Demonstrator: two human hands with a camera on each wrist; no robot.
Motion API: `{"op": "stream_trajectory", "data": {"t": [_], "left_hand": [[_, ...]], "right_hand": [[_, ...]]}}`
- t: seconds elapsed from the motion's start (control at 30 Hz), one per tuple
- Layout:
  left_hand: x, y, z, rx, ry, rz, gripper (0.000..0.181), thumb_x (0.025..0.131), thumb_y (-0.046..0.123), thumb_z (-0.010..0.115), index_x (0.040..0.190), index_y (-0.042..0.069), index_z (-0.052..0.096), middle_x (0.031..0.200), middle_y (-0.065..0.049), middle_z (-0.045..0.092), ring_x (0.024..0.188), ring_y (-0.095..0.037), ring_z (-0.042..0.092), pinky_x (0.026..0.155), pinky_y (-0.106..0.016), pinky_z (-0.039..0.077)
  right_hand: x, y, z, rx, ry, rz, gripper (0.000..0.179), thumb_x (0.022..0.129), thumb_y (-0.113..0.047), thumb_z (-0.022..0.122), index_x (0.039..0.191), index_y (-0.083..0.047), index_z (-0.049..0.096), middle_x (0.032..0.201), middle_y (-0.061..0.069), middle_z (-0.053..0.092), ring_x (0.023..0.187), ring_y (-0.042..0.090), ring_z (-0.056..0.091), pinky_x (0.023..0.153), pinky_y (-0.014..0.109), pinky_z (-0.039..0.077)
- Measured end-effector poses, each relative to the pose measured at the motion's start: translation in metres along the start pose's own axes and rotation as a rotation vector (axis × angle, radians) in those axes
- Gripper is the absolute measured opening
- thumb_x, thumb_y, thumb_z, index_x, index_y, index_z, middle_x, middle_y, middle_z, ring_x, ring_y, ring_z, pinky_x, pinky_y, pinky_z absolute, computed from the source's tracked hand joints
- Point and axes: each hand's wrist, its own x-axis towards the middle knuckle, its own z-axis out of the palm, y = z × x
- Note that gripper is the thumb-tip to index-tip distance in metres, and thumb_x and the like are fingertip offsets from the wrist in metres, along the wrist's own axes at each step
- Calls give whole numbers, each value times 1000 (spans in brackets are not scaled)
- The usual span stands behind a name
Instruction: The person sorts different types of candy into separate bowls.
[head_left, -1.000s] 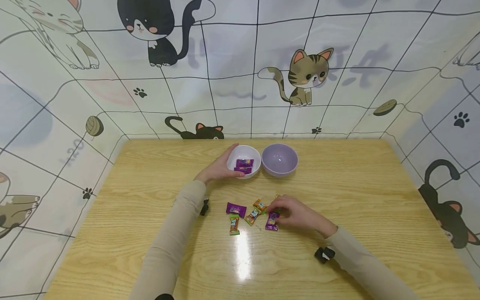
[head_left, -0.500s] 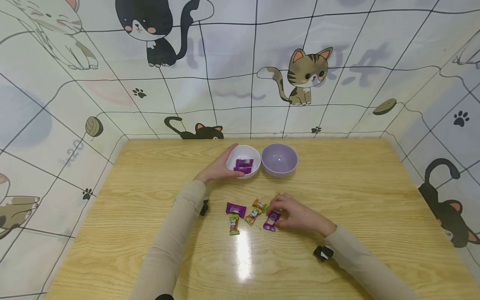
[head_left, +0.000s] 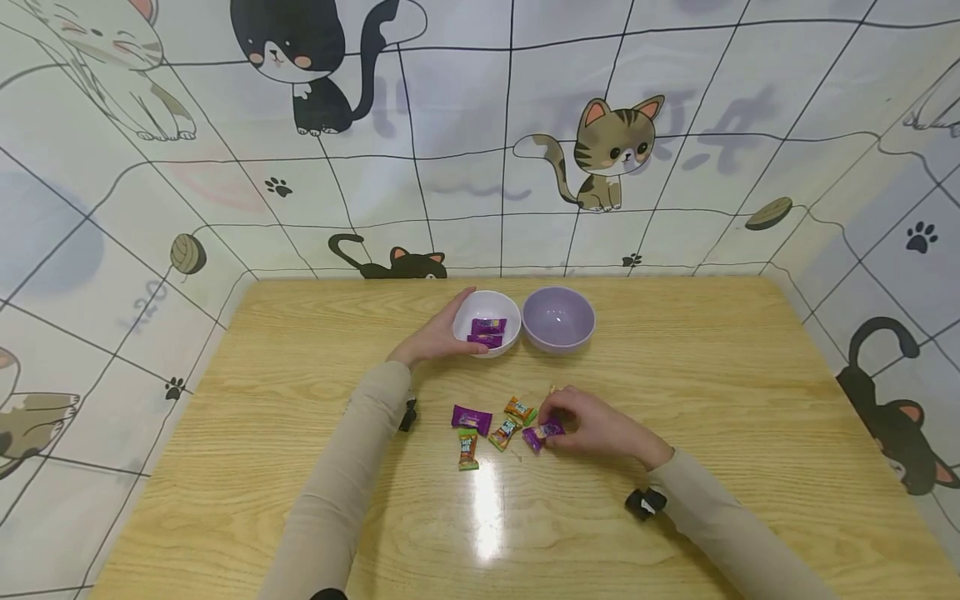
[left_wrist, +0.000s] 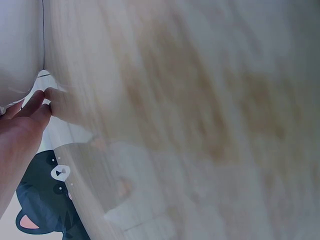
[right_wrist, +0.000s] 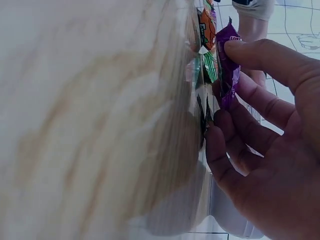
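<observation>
My left hand point(head_left: 438, 333) grips the white bowl point(head_left: 491, 304), thumb at the front rim and fingers round its far left side. Two purple-wrapped candies point(head_left: 489, 326) lie inside it. In the left wrist view, fingertips point(left_wrist: 35, 102) sit at the wall of the bowl point(left_wrist: 17, 55). My right hand point(head_left: 596, 427) pinches a purple-wrapped candy point(head_left: 537, 437) between thumb and fingers, low over the table. The right wrist view has this candy point(right_wrist: 228, 67) tilted upright under the thumb. Left of that hand lie another purple candy point(head_left: 472, 419) and orange-and-green candies point(head_left: 505, 433).
A light purple bowl point(head_left: 558, 340) stands right beside the white one, with nothing in it. Wrapper bits point(head_left: 556, 388) peek out behind my right hand. The wooden table point(head_left: 712, 375) meets a cat-patterned wall covering point(head_left: 465, 200) at its back edge.
The purple candy at my right hand has turned from upright to slanting and shifted slightly left, now pinched in the fingers. My left hand and the bowls stay put.
</observation>
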Motion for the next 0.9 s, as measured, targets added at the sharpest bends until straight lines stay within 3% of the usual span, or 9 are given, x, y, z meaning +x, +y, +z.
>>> {"op": "stream_trajectory", "data": {"t": [0.3, 0.9], "left_hand": [[14, -34, 5, 43, 29, -4, 111, 75, 21, 85, 156, 16, 9, 154, -12, 24, 135, -31, 32, 110, -48, 26], [16, -36, 5, 38, 35, -1, 111, 74, 21, 86, 156, 17, 11, 154, -12, 25, 135, -30, 33, 110, -47, 27]], "right_hand": [[4, 1, -1, 27, 26, -11, 23, 82, -15, 77, 101, -13, 64, 98, -8, 61, 92, 13, 54, 86, 35, 48], [16, -2, -5, 138, 195, -10, 23, 83, -8, 75, 104, -7, 66, 100, 2, 65, 86, 21, 59, 76, 35, 52]]}}
